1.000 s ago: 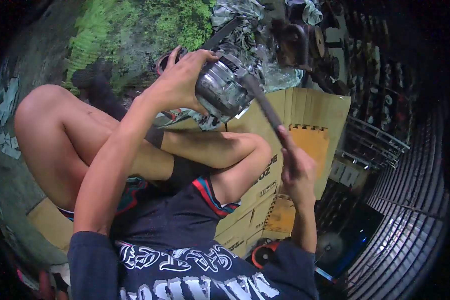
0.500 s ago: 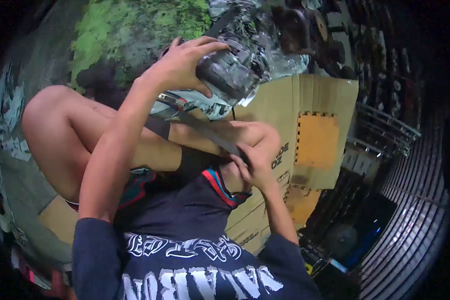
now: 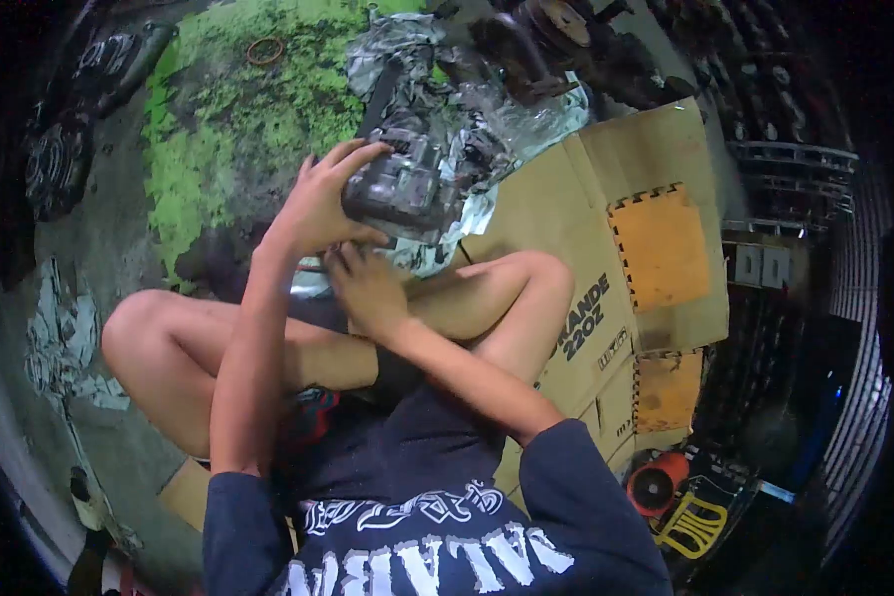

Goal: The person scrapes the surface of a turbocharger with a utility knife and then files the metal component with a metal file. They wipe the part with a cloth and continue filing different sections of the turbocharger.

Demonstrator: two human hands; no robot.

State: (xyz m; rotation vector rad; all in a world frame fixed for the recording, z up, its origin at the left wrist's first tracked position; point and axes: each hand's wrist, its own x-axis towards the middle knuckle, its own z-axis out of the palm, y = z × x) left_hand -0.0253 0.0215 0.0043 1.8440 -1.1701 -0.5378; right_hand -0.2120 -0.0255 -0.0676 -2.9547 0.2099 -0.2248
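My left hand (image 3: 333,199) is curved around the near-left side of a dark grey metal engine part (image 3: 402,189), thumb low and fingers on its upper edge. The part rests on crumpled plastic and paper (image 3: 477,214) in front of my crossed legs. Just below the left thumb, my right hand (image 3: 368,288) has its fingers bent in close to the part. What those fingers hold, if anything, is hidden. A dark strip (image 3: 375,104) lies on the crumpled wrapping beyond the part.
Flattened cardboard (image 3: 556,238) with orange foam mats (image 3: 661,248) lies under and right of my legs. A brownish ring (image 3: 264,51) sits on the green-stained floor (image 3: 238,119). More dark metal parts (image 3: 546,40) stand at the back. An orange-red round object (image 3: 658,484) is at lower right.
My right hand has left the dark strip's end by my knee and moved up and left, beside my left hand. The left hand stays on the engine part. The camera view has shifted.
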